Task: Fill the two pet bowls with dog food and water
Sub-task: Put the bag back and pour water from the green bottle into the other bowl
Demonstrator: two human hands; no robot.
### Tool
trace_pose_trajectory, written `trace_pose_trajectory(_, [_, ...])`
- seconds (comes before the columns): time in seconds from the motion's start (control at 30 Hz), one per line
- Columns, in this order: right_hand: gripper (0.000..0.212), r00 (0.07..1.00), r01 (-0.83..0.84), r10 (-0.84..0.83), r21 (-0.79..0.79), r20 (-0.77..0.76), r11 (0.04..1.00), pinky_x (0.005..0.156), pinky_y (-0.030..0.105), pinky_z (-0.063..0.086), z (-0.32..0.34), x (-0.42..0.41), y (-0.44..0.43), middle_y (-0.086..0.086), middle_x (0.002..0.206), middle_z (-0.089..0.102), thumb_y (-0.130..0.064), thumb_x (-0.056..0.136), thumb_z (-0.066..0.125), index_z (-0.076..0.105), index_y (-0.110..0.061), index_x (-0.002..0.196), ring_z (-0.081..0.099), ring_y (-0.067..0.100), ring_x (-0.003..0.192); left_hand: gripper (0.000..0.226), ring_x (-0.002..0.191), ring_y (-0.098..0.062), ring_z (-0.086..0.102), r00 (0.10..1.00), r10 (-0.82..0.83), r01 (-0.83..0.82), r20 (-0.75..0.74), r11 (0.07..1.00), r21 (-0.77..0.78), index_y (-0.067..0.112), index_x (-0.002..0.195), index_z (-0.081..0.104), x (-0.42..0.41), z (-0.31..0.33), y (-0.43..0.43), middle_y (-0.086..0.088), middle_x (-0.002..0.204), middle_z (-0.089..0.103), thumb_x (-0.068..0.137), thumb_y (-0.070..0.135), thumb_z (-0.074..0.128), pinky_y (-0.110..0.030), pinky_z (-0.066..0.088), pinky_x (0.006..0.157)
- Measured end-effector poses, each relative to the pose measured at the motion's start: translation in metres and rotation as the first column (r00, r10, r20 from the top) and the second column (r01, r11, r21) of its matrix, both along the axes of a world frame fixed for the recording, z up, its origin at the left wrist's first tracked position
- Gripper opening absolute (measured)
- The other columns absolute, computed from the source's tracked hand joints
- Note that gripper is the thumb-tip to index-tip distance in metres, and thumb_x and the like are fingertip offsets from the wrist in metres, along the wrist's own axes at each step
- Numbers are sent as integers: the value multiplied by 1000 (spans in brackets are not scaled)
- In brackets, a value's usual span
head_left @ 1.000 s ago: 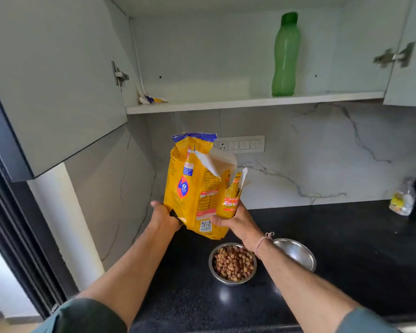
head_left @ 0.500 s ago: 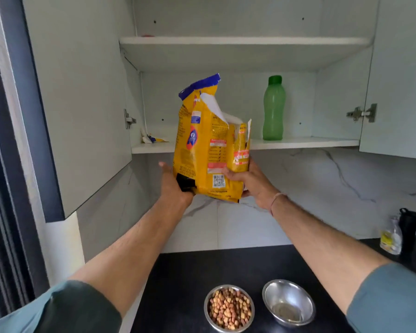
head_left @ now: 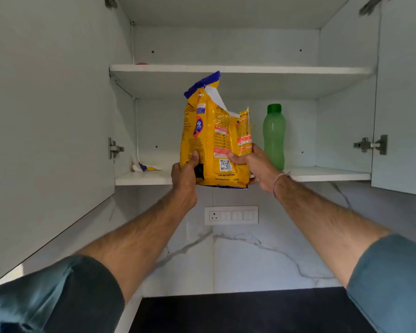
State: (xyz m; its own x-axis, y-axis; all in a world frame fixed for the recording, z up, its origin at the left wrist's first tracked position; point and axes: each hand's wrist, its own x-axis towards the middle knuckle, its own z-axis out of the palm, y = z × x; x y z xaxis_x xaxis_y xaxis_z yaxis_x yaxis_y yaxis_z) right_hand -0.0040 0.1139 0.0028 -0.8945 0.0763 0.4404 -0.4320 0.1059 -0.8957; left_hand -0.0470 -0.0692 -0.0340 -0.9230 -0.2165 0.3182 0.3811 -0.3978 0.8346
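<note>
A yellow dog food bag (head_left: 211, 143) with a torn-open blue top stands upright at the front edge of the lower cabinet shelf (head_left: 327, 175). My left hand (head_left: 185, 176) grips its lower left side, thumb on the front. My right hand (head_left: 255, 164) grips its lower right corner. A green water bottle (head_left: 273, 137) stands on the same shelf just right of the bag. The two pet bowls are out of view below the frame.
Both cabinet doors hang open, the left door (head_left: 48, 128) and the right door (head_left: 404, 104). A torn scrap of packet (head_left: 143, 167) lies at the shelf's back left. An upper shelf (head_left: 226, 68) is above. A switch panel (head_left: 231, 215) is on the marble wall; the black counter (head_left: 238, 313) lies below.
Both hands lifted the bag from above the bowls up to the lower shelf. The view tilted upward, so the bowls and counter items dropped out of sight.
</note>
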Motion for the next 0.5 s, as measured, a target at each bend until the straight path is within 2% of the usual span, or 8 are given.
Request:
trace_pose_trajectory(0.1, [59,1000,20,-20,-21,0,1000,60,32,50,1,-34,13,-1,124,71,-28,87,81,53,-24,138,69,12,87,59,111,-28,64,983,183,-171,27,954,-244,19,110,60,-26,8,14,-6,116,68,83,70,68,-43,53,91])
trace_pose_trajectory(0.17, [59,999,32,-33,-21,-12,999,62,32,51,3,-55,24,0,125,70,-28,88,81,52,-24,139,68,13,88,74,123,-32,53,945,321,-259,53,840,-477,21,114,63,-38,15,19,-9,126,59,78,85,55,-44,47,95])
trace_pose_trajectory(0.23, [56,999,33,-33,-18,-33,999,64,32,51,7,-77,33,0,125,71,-27,88,81,54,-24,136,69,15,92,82,128,-34,45,898,437,-304,61,712,-633,18,127,62,-53,23,29,-14,134,50,83,85,46,-46,42,97])
trace_pose_trajectory(0.27, [53,999,33,-34,-16,-39,999,67,34,54,10,-88,36,-1,124,71,-27,87,81,55,-25,134,70,17,95,84,129,-35,45,880,469,-306,75,682,-664,17,132,59,-61,27,34,-16,137,49,84,84,44,-47,41,101])
trace_pose_trajectory(0.33, [48,998,45,-44,11,-48,999,83,46,59,14,-109,41,-2,123,72,-27,85,83,58,-28,126,71,23,103,85,128,-36,49,858,504,-304,98,653,-694,12,136,56,-73,35,45,-17,139,52,88,81,45,-47,44,107])
trace_pose_trajectory(0.4, [47,997,55,-52,50,-58,997,96,53,57,15,-132,46,-1,122,72,-27,83,85,59,-29,122,70,26,108,76,122,-36,58,869,487,-306,84,663,-683,9,136,57,-87,41,54,-17,137,57,93,72,50,-45,51,101])
trace_pose_trajectory(0.5, [47,995,74,-69,67,-66,995,97,45,55,13,-153,51,-2,122,70,-27,85,84,57,-26,123,68,25,110,61,117,-36,63,893,433,-256,122,712,-653,8,137,56,-104,49,62,-16,132,62,100,56,54,-42,57,96])
